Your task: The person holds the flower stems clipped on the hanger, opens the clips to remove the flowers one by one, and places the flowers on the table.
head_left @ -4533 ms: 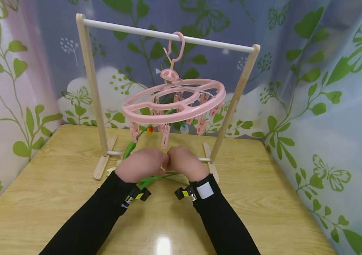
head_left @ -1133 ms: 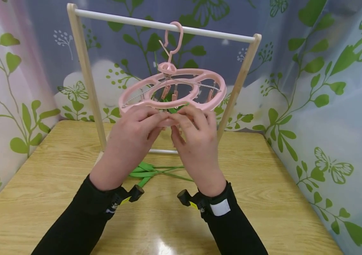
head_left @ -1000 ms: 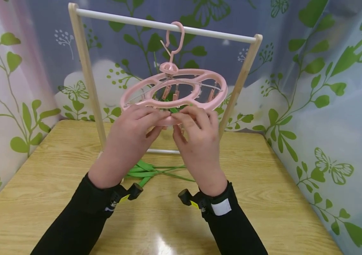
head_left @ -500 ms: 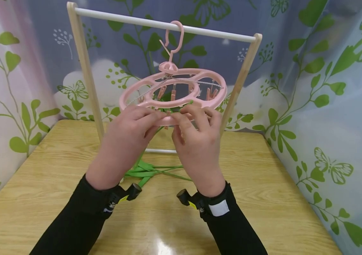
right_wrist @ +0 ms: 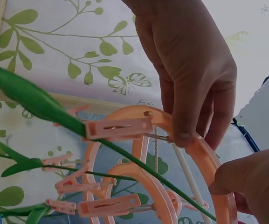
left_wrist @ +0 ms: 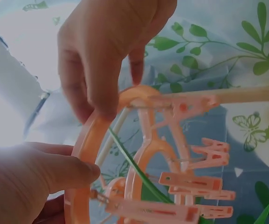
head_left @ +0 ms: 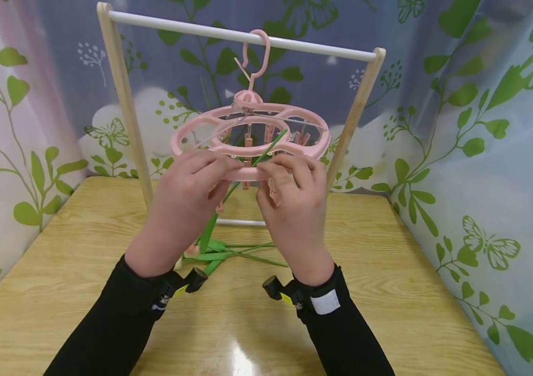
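Both hands are at the near rim of a pink clip hanger (head_left: 247, 174), which hangs by its hook from a white bar. My left hand (head_left: 179, 196) pinches the rim on the left, with the thumb below. My right hand (head_left: 294, 193) pinches it a short way to the right. Between them dangles a pink clothespin (right_wrist: 120, 128), and a green flower stem (right_wrist: 36, 100) crosses it in the right wrist view. In the head view this stem slants up through the ring, its lower part passing beside my left hand. Other clothespins (left_wrist: 190, 182) hang round the hanger.
A rack with wooden posts (head_left: 127, 99) and a white top bar (head_left: 191, 27) stands on the wooden table (head_left: 365, 282). Beneath the hanger lie artificial flowers with green stems (head_left: 247, 253) and a pale peach bloom (head_left: 192, 251). A leaf-patterned curtain (head_left: 482, 156) surrounds the table.
Both hands have risen from low under the hanger to its near rim. In the last second they have spread slightly apart, the hanger has turned a little, and the slanting stem shows more.
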`<state>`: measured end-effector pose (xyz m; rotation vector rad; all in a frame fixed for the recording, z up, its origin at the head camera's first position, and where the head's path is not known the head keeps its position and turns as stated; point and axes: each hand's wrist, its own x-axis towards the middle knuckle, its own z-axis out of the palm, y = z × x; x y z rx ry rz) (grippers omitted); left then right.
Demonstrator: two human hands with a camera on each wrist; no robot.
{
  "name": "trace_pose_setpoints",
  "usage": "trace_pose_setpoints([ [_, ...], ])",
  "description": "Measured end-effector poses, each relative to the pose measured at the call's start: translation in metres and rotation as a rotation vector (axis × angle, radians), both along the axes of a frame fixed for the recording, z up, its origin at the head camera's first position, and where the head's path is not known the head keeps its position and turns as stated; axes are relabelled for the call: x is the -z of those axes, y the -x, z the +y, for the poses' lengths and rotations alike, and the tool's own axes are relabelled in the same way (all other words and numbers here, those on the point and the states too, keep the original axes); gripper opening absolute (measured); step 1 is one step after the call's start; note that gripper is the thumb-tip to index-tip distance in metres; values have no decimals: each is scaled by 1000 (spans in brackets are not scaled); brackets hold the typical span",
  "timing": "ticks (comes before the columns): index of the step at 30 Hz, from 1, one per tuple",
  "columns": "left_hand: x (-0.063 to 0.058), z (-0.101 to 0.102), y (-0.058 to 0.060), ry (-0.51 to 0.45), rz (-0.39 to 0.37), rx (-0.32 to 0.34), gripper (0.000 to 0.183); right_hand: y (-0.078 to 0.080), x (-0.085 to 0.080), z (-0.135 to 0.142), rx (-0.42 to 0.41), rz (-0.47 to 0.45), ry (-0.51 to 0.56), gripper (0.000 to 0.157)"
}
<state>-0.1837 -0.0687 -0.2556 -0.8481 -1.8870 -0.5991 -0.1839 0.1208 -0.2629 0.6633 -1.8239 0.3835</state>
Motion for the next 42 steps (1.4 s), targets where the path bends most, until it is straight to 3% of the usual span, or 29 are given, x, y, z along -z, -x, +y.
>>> trace_pose_setpoints([
  [5, -2, -2, -3, -4, 9, -6, 14, -1, 0, 1, 4, -31, 11, 17],
  [15, -3, 1, -9, 38, 34, -20, 20, -9, 4, -9, -6, 25, -13, 22],
  [26, -5, -2, -5, 0, 13, -4, 25, -4, -2, 1, -16, -1, 34, 17],
  [33, -6, -2, -7, 18, 40, -26, 22, -3, -2, 1, -22, 3, 14, 20],
  [42, -5, 3, -9, 1, 56, 10, 24, -2, -1, 1, -62, 12, 22, 20],
])
